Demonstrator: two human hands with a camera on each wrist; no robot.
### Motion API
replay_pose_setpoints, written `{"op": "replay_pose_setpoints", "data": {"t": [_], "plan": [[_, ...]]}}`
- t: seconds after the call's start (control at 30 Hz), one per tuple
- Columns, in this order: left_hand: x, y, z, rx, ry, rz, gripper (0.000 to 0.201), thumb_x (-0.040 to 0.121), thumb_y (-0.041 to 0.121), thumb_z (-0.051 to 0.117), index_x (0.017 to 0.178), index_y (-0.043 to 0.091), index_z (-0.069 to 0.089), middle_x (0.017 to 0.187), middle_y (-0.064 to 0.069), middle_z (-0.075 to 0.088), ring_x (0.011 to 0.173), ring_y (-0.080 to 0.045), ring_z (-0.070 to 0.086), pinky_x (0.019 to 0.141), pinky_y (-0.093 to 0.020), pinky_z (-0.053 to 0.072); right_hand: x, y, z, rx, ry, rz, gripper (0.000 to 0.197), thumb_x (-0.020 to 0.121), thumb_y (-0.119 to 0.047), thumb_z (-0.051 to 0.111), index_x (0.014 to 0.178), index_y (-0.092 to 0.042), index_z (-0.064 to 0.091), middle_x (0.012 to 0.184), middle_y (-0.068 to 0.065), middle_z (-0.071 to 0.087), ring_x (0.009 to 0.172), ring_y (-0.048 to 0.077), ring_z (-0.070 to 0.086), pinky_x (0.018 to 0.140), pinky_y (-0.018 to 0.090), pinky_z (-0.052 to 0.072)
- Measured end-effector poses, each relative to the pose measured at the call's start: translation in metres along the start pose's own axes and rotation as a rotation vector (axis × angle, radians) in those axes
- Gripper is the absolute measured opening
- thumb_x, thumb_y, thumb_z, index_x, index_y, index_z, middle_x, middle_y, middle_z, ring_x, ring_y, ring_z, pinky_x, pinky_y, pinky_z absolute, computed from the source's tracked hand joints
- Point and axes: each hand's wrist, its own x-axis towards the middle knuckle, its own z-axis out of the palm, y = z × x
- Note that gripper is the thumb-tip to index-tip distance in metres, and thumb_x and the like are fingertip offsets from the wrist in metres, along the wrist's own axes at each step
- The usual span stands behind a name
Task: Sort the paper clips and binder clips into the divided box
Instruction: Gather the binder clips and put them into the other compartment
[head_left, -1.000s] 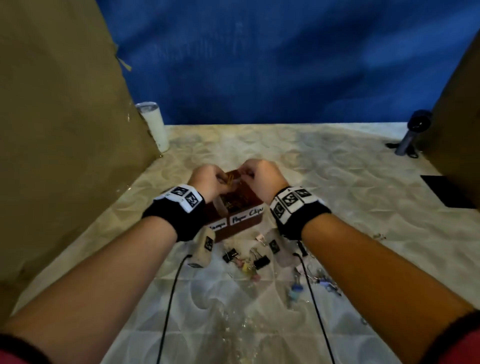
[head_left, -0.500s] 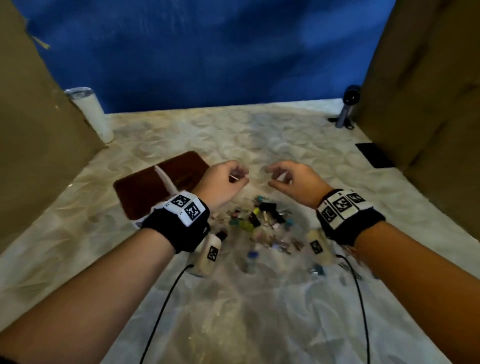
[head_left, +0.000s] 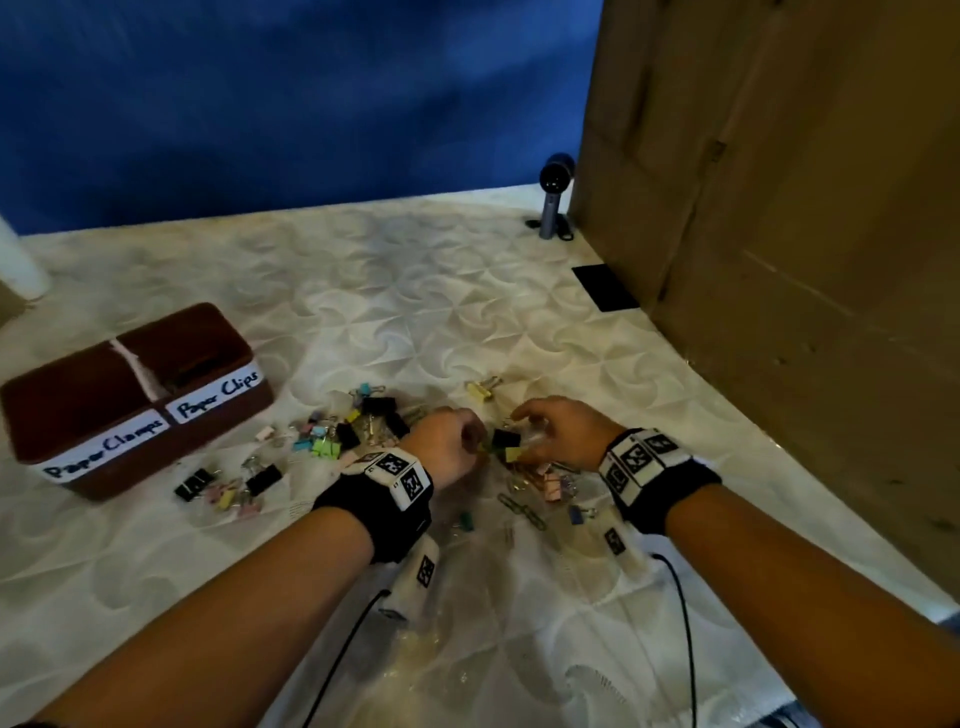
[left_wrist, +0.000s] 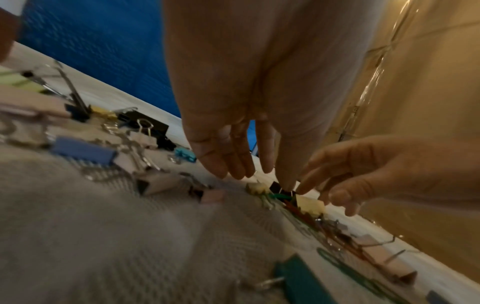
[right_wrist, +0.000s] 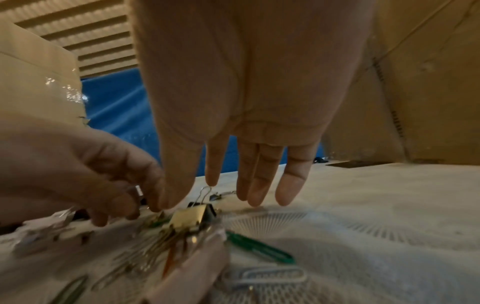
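The brown divided box (head_left: 135, 400), labelled "Paper Clamps" and "Paper Clips", stands at the left. Coloured binder clips and paper clips (head_left: 358, 431) lie scattered on the white cloth in the middle. My left hand (head_left: 475, 441) and right hand (head_left: 519, 421) hang side by side over the pile's right part. In the left wrist view my left hand (left_wrist: 275, 179) points down, its thumb on a black binder clip (left_wrist: 276, 187). My right hand (right_wrist: 192, 193) hangs with straight fingers over a yellow binder clip (right_wrist: 188, 219). Neither hand visibly holds anything.
Cardboard walls (head_left: 779, 260) close the right side, with a small black device on a stand (head_left: 553, 202) and a flat black pad (head_left: 602, 286) at their foot. A white cylinder (head_left: 15, 260) stands at the left edge. Green (right_wrist: 259, 250) and white (right_wrist: 270, 274) paper clips lie near my right hand.
Both hands left the box, moved right to the pile and came down onto it. My view swung right, so the box now sits at the left.
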Motion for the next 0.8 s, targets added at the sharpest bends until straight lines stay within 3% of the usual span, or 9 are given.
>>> {"op": "replay_pose_setpoints", "data": {"t": [0.1,0.2,0.3,0.4,0.47,0.6,0.67,0.73,0.8], "plan": [[0.01,0.004,0.008,0.062,0.0,-0.051,0.018,0.077,0.019,0.066,0.094,0.012,0.064,0.104,-0.011,0.065,0.098,-0.028,0.061,0.087,-0.032,0.048,0.011,0.0,0.01,0.018,-0.005,-0.072,0.063,0.072,-0.033,0.075,0.129,-0.03,0.048,0.116,0.006,0.06,0.102,0.022,0.059,0.09,0.034,0.05],[0.016,0.003,0.009,0.026,0.016,-0.065,0.016,0.079,0.017,0.066,0.093,0.009,0.063,0.1,-0.011,0.066,0.096,-0.028,0.061,0.077,-0.026,0.043,0.024,-0.001,0.015,-0.008,0.022,-0.078,0.058,0.078,-0.034,0.069,0.131,-0.031,0.046,0.116,0.007,0.063,0.103,0.025,0.061,0.089,0.037,0.051],[0.016,-0.004,0.003,-0.001,0.052,-0.043,0.017,0.079,0.011,0.063,0.096,0.012,0.063,0.1,-0.009,0.067,0.096,-0.026,0.062,0.075,-0.021,0.041,0.035,0.002,0.014,-0.01,0.044,-0.081,0.024,0.084,-0.027,0.065,0.107,-0.021,0.064,0.103,0.005,0.068,0.095,0.023,0.063,0.081,0.029,0.049],[0.016,-0.012,-0.01,-0.018,0.068,-0.076,0.02,0.078,0.008,0.063,0.097,0.015,0.063,0.094,-0.006,0.069,0.089,-0.022,0.064,0.071,-0.021,0.044,0.042,0.007,0.005,0.031,0.103,-0.064,0.005,0.084,-0.024,0.064,0.088,-0.023,0.063,0.09,0.002,0.065,0.086,0.021,0.061,0.076,0.03,0.05],[0.017,-0.019,-0.019,-0.004,0.076,-0.109,0.019,0.079,0.012,0.066,0.097,0.017,0.063,0.091,-0.003,0.068,0.086,-0.019,0.064,0.069,-0.021,0.044,0.045,0.012,-0.005,0.094,0.179,-0.039,0.004,0.086,-0.025,0.062,0.089,-0.022,0.061,0.084,-0.001,0.064,0.08,0.018,0.061,0.075,0.032,0.051],[0.016,-0.022,-0.025,0.059,0.085,-0.081,0.03,0.074,0.024,0.071,0.102,0.024,0.062,0.1,-0.005,0.06,0.091,-0.023,0.06,0.077,-0.026,0.047,0.043,0.022,-0.019,0.147,0.253,0.022,0.016,0.086,-0.03,0.063,0.097,-0.021,0.054,0.072,-0.005,0.055,0.069,0.016,0.055,0.067,0.031,0.046],[0.015,-0.011,-0.021,0.04,0.018,-0.014,0.033,0.074,0.025,0.073,0.105,0.026,0.062,0.1,-0.001,0.054,0.09,-0.018,0.057,0.077,-0.022,0.042,0.036,0.029,-0.021,0.13,0.158,-0.007,0.019,0.083,-0.027,0.067,0.096,-0.022,0.054,0.077,-0.003,0.057,0.07,0.014,0.055,0.067,0.028,0.045],[0.017,-0.001,-0.013,0.091,-0.056,0.046,0.034,0.076,0.022,0.07,0.109,0.026,0.063,0.101,0.003,0.047,0.091,-0.013,0.049,0.08,-0.02,0.036,0.028,0.035,-0.022,0.107,-0.03,-0.07,0.018,0.081,-0.022,0.07,0.096,-0.023,0.059,0.086,-0.003,0.06,0.077,0.013,0.057,0.074,0.028,0.049],[0.021,0.006,-0.006,0.173,-0.106,0.062,0.032,0.077,0.021,0.067,0.108,0.024,0.063,0.107,0.002,0.047,0.097,-0.015,0.049,0.086,-0.023,0.039,0.018,0.037,-0.02,0.111,-0.228,-0.076,0.021,0.08,-0.016,0.069,0.099,-0.021,0.062,0.091,-0.002,0.064,0.08,0.012,0.061,0.076,0.028,0.052]]}}
